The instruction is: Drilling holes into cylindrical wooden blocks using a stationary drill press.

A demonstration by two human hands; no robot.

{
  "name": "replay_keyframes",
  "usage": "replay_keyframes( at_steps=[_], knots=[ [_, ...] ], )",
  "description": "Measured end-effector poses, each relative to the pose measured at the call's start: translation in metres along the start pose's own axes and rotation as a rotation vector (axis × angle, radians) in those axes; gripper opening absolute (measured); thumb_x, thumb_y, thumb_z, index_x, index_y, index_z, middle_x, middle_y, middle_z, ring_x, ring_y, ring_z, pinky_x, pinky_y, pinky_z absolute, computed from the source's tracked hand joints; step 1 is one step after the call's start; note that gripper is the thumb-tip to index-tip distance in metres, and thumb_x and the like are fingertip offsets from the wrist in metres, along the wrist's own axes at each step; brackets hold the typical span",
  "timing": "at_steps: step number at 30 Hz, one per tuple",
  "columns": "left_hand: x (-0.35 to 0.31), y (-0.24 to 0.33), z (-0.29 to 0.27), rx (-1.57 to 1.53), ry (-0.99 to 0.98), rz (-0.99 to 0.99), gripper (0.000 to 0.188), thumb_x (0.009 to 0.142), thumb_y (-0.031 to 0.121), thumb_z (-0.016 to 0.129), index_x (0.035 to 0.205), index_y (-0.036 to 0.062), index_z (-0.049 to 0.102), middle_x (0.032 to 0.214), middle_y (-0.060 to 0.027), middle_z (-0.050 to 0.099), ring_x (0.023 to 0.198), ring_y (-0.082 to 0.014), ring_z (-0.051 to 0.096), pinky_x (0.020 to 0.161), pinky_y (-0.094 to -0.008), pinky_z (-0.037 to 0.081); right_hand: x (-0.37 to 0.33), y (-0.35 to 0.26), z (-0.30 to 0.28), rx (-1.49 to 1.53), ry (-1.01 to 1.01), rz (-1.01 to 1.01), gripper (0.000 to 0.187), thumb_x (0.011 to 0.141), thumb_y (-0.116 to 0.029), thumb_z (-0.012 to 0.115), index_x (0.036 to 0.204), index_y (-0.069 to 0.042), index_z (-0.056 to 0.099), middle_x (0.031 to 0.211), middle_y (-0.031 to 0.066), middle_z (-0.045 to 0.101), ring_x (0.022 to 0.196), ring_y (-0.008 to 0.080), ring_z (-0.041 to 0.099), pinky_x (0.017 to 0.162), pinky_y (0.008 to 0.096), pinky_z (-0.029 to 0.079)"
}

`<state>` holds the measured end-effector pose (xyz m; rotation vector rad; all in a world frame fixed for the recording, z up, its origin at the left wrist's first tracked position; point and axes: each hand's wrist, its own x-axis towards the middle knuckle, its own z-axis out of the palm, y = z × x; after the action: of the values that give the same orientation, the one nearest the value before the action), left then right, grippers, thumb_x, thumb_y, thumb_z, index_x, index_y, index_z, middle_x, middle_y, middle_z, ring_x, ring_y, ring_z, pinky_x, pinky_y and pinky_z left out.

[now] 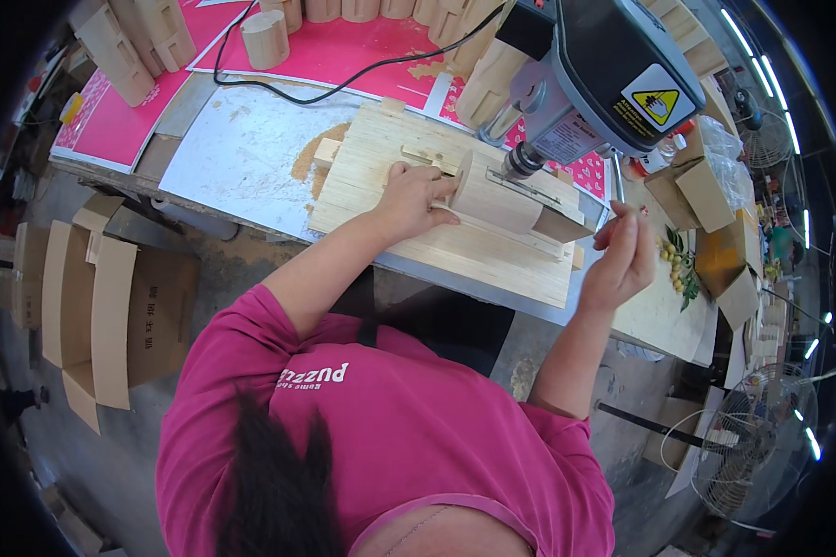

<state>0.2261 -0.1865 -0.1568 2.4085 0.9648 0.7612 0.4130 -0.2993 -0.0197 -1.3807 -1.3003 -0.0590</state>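
A pale wooden block with a rounded side lies in a wooden jig under the drill press. The drill chuck is right over the block; the bit's tip cannot be made out. My left hand holds the block's left end, thumb on the near side and fingers bent at the far side. To the right of the jig, my right hand is raised with its fingers curled at the end of the drill press's thin metal lever. Its palm is partly hidden.
Wooden cylinders stand along the table's back. A black cable crosses the white sheet, near sawdust. Open cartons stand on the floor at left; another carton, small yellow fruit and a fan are at right.
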Motion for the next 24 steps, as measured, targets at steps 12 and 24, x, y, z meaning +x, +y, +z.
replay_keyframes(
  at_steps=[12,24],
  knots=[
    [-0.001,-0.002,0.031,-0.003,0.085,0.05,0.037,0.052,0.04,0.074,0.078,0.0194,0.058,0.077,-0.0008,0.053,0.082,-0.0208,0.05,0.072,-0.0396,0.027,-0.04,0.127,0.014,0.101,0.11,-0.277,0.025,0.092,-0.017,0.041,0.096,0.003,0.056,0.079,0.0079,0.052,0.073,0.0175,0.048,0.066,0.0287,0.041],
    [0.004,0.003,0.014,-0.116,0.029,-0.051,0.039,0.048,0.038,0.076,0.077,0.0177,0.06,0.078,-0.0021,0.054,0.087,-0.0221,0.051,0.072,-0.0407,0.028,0.212,0.139,-0.015,0.108,-0.159,0.172,0.036,0.087,-0.021,0.046,0.118,-0.001,0.048,0.101,0.0083,0.053,0.089,0.0191,0.051,0.079,0.028,0.041]
  ],
)
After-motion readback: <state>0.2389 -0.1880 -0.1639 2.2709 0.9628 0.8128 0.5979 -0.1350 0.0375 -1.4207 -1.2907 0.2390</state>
